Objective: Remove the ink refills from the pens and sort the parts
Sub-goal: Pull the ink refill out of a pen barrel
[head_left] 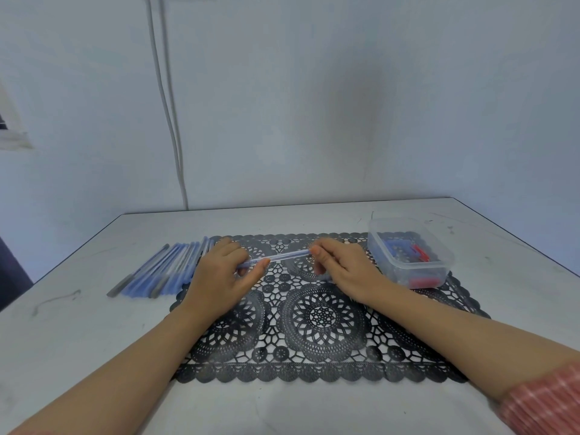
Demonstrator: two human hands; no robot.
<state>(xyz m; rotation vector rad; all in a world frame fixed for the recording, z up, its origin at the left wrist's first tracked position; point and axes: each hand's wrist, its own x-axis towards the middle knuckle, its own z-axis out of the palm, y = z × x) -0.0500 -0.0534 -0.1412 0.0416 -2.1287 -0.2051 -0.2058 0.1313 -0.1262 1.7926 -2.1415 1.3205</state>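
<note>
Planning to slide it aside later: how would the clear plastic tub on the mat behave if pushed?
The clear tub holds only a few small parts, so probably light. Low and wide, it seems unlikely to tip. The openwork mat beneath might bunch or drag.

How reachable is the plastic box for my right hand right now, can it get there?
Probably yes. The plastic box sits just right of the right hand on the mat, with nothing between them. That hand's grip is on the pen, so it must let go or carry it.
</note>
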